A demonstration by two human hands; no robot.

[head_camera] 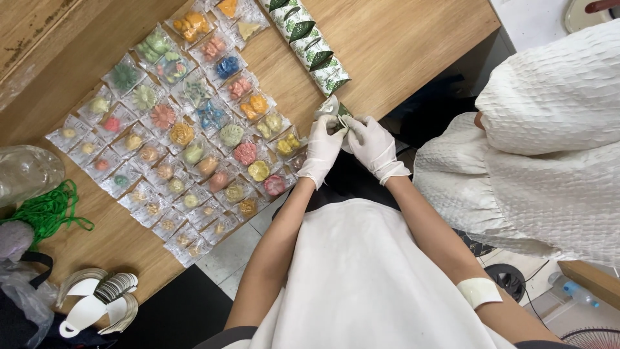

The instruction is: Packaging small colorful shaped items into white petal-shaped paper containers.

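Both my hands wear white gloves and meet at the table's edge. My left hand (321, 148) and my right hand (372, 143) together pinch a small white paper cup with green leaf print (330, 107), fingers closed on its rim. Just above it lies a row of stacked leaf-print cups (309, 40) on its side. To the left, several clear packets holding coloured moulded pieces (194, 123) are laid out in rows on the wooden table (394, 45).
A person in a white textured garment (549, 142) stands close on the right. White cup-handle cutouts (97, 300), green netting (45, 210) and a clear plastic bag (26, 169) sit at the left. Floor tiles show below the table edge.
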